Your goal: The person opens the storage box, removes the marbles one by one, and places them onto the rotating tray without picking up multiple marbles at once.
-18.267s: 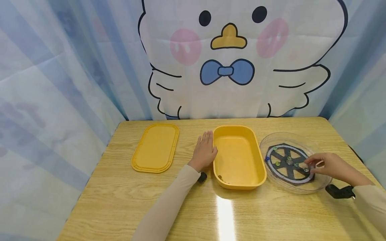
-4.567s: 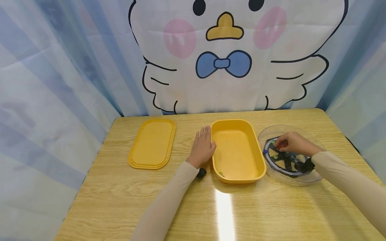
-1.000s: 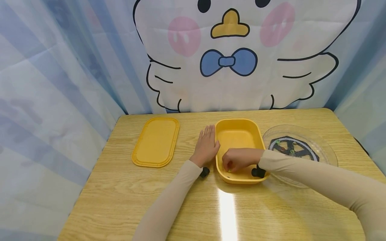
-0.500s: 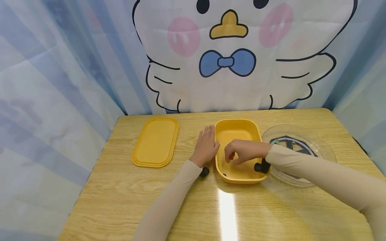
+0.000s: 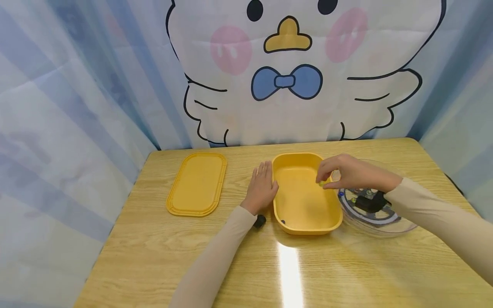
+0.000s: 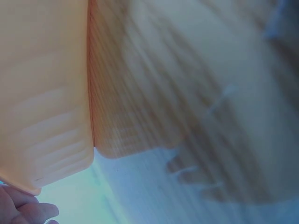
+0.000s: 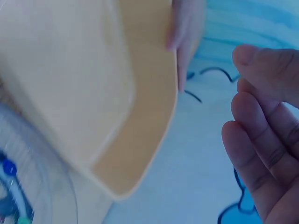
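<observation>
My right hand (image 5: 346, 172) is over the far right rim of a yellow plastic box (image 5: 302, 201), pinching a small yellow-green marble (image 5: 321, 184) between thumb and fingertips. A dark blue marble (image 5: 283, 222) lies in the box's near left corner. Flat along the box's left side rests my left hand (image 5: 260, 188), its fingers straight. Partly beneath my right wrist is a round clear dish (image 5: 404, 226) with a dark spoked wheel pattern and a pale ring. Several marbles sit on the pattern, among them a blue marble (image 5: 341, 193) and a green marble (image 5: 353, 199).
A flat yellow lid (image 5: 198, 184) lies on the wooden table (image 5: 154, 256) left of the box. Behind the table hangs a curtain (image 5: 285, 115) with a cartoon bird. Black wrist cameras are strapped to both wrists.
My right hand has risen from the box floor and moved away and right to the far rim, carrying the yellow-green marble. The left hand stays against the box.
</observation>
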A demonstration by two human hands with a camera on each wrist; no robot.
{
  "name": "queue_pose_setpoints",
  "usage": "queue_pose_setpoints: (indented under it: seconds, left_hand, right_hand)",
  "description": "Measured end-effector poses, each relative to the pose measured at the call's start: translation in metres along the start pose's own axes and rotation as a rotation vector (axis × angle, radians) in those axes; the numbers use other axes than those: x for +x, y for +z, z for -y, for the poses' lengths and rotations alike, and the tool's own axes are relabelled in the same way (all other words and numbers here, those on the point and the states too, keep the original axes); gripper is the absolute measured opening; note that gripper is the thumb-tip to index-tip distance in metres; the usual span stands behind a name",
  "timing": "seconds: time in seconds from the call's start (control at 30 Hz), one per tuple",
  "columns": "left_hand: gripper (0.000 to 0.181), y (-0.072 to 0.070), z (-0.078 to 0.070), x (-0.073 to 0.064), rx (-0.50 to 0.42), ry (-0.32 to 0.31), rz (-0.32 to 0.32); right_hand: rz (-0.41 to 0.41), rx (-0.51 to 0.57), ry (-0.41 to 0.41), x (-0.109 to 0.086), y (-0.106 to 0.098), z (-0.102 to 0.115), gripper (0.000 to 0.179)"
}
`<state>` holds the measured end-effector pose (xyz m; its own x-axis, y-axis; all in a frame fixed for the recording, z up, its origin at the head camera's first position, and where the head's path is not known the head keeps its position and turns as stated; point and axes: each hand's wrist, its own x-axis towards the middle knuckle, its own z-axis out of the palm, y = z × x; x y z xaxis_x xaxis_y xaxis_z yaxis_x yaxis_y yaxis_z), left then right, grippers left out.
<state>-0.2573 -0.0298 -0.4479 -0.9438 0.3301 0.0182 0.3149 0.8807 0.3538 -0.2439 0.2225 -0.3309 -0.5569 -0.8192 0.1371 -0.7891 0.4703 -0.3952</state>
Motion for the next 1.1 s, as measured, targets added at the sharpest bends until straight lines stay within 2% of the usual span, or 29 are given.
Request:
queue_pose_setpoints:
  seconds: [0.13, 0.3, 0.43, 0.6, 0.7, 0.83, 1.1]
  left_hand:
    - [0.062, 0.001, 0.0, 0.0, -0.001, 0.004, -0.003]
    - [0.062, 0.002, 0.0, 0.0, 0.0, 0.005, -0.003]
    - [0.062, 0.004, 0.001, 0.001, -0.003, 0.012, -0.01]
    - [0.061, 0.003, 0.001, 0.0, -0.015, 0.022, -0.016]
    - [0.062, 0.001, 0.001, 0.0, -0.015, 0.016, -0.011]
    - [0.062, 0.002, 0.001, 0.0, -0.015, 0.014, -0.006]
    - [0.061, 0.005, 0.002, 0.0, -0.048, 0.022, -0.03]
  right_hand:
    - [-0.085, -0.065, 0.096, -0.027, -0.012, -0.006, 0.026]
    - [-0.153, -0.102, 0.173, -0.065, -0.013, -0.018, 0.03]
    - [-0.179, -0.084, 0.272, -0.096, -0.003, -0.03, 0.03]
    - [-0.175, -0.051, 0.387, -0.129, 0.021, -0.046, 0.023]
    - [-0.169, -0.021, 0.433, -0.14, 0.034, -0.053, 0.019]
    - [-0.186, -0.009, 0.448, -0.149, 0.049, -0.055, 0.017]
    - [-0.197, -0.051, 0.463, -0.148, 0.069, -0.053, 0.017]
